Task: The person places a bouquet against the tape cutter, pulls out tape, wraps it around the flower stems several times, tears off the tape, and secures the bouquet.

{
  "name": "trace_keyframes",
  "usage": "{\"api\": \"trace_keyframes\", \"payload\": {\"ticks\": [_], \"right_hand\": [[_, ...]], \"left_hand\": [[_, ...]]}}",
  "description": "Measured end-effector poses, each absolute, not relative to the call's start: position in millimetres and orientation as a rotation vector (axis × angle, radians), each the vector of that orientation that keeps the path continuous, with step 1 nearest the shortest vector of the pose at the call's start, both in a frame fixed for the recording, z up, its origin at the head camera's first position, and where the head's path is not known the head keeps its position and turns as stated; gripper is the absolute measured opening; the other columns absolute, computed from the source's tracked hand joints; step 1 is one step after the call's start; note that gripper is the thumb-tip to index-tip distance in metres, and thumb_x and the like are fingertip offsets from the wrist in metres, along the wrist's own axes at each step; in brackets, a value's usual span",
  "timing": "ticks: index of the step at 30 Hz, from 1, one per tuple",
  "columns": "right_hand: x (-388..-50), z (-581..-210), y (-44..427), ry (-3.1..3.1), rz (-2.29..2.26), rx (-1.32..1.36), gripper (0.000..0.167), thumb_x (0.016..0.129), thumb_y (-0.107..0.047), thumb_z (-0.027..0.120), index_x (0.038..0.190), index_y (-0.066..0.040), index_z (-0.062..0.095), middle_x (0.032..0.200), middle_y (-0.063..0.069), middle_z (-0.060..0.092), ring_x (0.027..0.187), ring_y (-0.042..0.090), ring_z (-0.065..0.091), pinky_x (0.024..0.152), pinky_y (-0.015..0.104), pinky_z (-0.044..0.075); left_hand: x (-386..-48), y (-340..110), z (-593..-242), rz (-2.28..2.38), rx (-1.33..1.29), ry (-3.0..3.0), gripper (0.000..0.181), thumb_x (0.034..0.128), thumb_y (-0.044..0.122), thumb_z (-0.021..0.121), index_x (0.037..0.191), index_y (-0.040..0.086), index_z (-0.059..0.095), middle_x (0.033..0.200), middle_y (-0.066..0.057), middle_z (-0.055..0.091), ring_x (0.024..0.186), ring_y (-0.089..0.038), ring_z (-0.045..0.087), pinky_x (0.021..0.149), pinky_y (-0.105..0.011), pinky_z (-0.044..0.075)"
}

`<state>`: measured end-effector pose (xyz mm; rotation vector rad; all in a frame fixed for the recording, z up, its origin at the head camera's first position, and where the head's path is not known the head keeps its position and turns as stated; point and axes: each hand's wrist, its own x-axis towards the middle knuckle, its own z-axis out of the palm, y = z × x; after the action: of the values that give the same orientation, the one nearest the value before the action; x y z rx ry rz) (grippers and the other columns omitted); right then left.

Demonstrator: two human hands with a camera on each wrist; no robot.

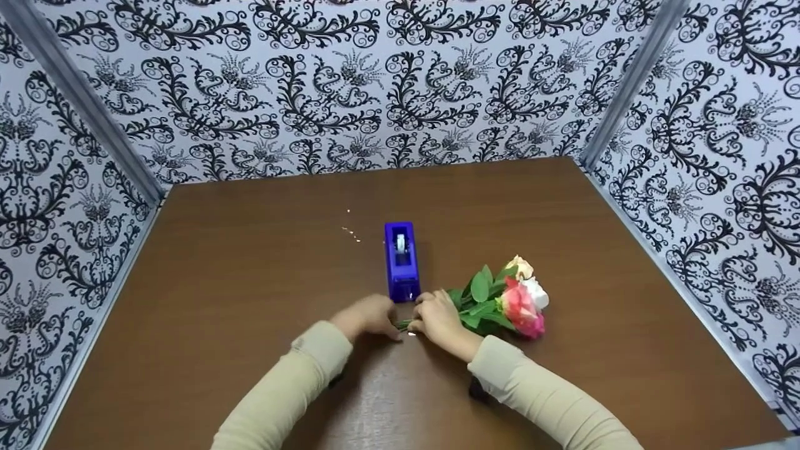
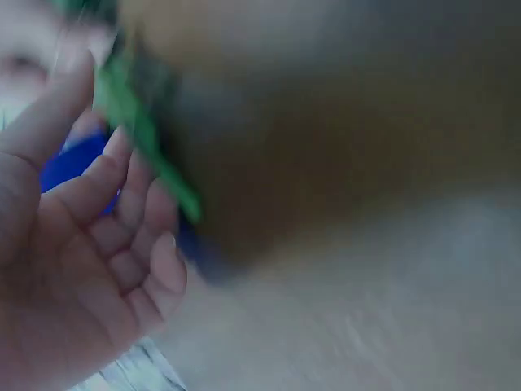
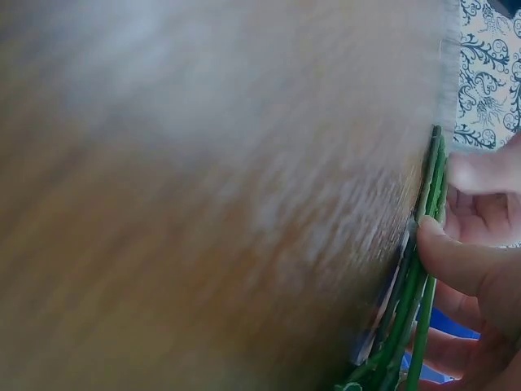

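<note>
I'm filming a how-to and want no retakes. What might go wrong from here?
The right hand has its thumb across several thin stems; if that hold loosens, they might splay apart. The tape dispenser stands close to both that hand and the left hand, so a knuckle could nudge it. The flower heads stick out past the right hand, so rolling the stems may crush them.

High up, the head camera looks forward and down across the table [image 1: 250,262] to the patterned wall [image 1: 325,81], the widest view here. In close, the left wrist camera peers into the palm of the left hand [image 2: 85,265]; over on the right wrist, it's low above the table, sighting along the stems [image 3: 409,297] just beside the right hand [image 3: 492,281]. All three views share the stems, both hands and the blue tape dispenser [image 1: 403,269].
</note>
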<state>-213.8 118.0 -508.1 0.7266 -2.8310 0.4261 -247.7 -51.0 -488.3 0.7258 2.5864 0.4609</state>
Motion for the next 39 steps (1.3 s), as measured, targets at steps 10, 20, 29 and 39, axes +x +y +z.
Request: {"api": "trace_keyframes", "payload": {"ticks": [10, 20, 29, 39], "right_hand": [[-212.9, -507.3, 119.5, -2.79, 0.335, 0.778, 0.017, 0.067, -0.024, 0.076, 0.066, -0.009, 0.069, 0.084, 0.008, 0.065, 0.08, 0.028, 0.055, 0.092, 0.05, 0.039], [-213.4, -508.9, 121.5, -2.794, 0.235, 0.797, 0.021, 0.067, -0.019, 0.075, 0.06, -0.009, 0.058, 0.064, 0.005, 0.06, 0.063, 0.025, 0.055, 0.071, 0.037, 0.043], [-214.8, -510.8, 129.4, -2.753, 0.277, 0.835, 0.022, 0.061, -0.011, 0.073, 0.057, -0.009, 0.052, 0.057, 0.006, 0.058, 0.06, 0.027, 0.057, 0.085, 0.045, 0.043], [-204.7, -502.3, 133.3, -2.565, 0.157, 0.791, 0.035, 0.057, -0.012, 0.079, 0.083, -0.003, 0.057, 0.087, 0.011, 0.058, 0.09, 0.031, 0.055, 0.098, 0.048, 0.035]], "left_hand": [[-235.6, -43.8, -493.2, 0.214, 1.06, 2.676, 0.026, 0.0845, 0.021, 0.062, 0.063, 0.008, 0.056, 0.068, -0.007, 0.06, 0.065, -0.023, 0.057, 0.063, -0.039, 0.048], [-235.9, -41.7, -490.2, 0.555, 0.881, 2.356, 0.019, 0.0919, 0.01, 0.051, 0.076, 0.002, 0.058, 0.056, -0.006, 0.056, 0.043, -0.011, 0.047, 0.041, -0.021, 0.04], [-231.4, -36.3, -512.5, 0.48, 1.273, 2.663, 0.021, 0.0935, 0.022, 0.049, 0.091, 0.005, 0.062, 0.081, -0.011, 0.065, 0.075, -0.026, 0.063, 0.068, -0.037, 0.05], [-219.3, -32.5, -522.4, 0.236, 1.463, 3.158, 0.026, 0.0848, 0.024, 0.059, 0.065, 0.009, 0.051, 0.05, -0.001, 0.053, 0.042, -0.019, 0.052, 0.041, -0.033, 0.042]]}}
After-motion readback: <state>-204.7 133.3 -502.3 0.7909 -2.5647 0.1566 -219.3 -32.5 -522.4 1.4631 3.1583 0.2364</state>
